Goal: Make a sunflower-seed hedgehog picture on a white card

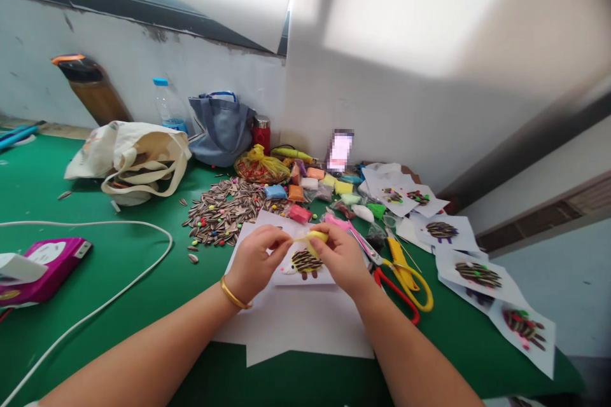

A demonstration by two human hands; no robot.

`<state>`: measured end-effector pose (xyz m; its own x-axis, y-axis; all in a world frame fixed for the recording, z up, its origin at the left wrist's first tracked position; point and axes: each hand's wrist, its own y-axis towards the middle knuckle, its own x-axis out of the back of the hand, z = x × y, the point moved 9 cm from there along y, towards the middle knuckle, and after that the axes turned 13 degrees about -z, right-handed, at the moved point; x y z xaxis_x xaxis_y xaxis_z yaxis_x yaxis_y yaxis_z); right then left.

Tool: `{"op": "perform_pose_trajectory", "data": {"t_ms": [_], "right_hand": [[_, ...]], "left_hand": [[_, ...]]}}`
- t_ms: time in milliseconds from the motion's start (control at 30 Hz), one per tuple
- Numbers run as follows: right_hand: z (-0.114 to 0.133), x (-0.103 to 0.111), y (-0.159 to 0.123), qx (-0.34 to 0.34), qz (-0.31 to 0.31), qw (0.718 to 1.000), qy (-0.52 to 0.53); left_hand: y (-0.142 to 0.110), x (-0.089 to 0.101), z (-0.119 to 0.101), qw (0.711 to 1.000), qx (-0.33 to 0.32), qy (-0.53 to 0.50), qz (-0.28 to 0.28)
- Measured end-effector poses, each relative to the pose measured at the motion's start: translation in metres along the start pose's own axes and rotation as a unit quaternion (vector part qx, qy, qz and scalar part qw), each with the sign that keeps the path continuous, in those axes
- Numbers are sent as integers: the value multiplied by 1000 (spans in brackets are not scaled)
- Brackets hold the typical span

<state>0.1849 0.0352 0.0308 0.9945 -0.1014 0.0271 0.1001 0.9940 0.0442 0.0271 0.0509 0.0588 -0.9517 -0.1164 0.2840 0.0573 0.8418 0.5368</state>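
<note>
Fingers of my right hand (346,259) are closed around a lump of yellow modelling clay (317,236). My left hand (258,259), with a gold bangle (233,294) on its wrist, pinches a thin pale strand that seems to stretch from that clay. Below both hands lies a white sheet with a hedgehog picture (305,262), its back covered in striped sunflower seeds and brown feet under it. More white paper (310,318) is stacked beneath. Left of it spreads a pile of sunflower seeds (219,206) mixed with small coloured balls.
Scissors (422,289) and a yellow utility knife (401,261) lie right of my right hand. Coloured clay packs (344,187) sit behind, near a propped phone (340,151). Finished-looking seed pictures (477,273) line the right edge. A white cable (143,280), bags (222,130) and bottles stand left.
</note>
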Motion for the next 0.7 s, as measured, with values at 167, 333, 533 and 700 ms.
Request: {"op": "perform_pose_trajectory", "data": {"t_ms": [167, 333, 533, 700], "right_hand": [[-5, 5, 6, -26, 2, 999, 35], [2, 41, 23, 56, -98, 993, -32], [29, 128, 31, 153, -308, 894, -287], [21, 144, 40, 119, -279, 770, -561]], "left_hand": [[-9, -17, 46, 926, 298, -231, 3], [-13, -26, 47, 870, 364, -333, 14], [-13, -18, 53, 907, 337, -250, 9], [-18, -24, 52, 891, 368, -265, 24]]}}
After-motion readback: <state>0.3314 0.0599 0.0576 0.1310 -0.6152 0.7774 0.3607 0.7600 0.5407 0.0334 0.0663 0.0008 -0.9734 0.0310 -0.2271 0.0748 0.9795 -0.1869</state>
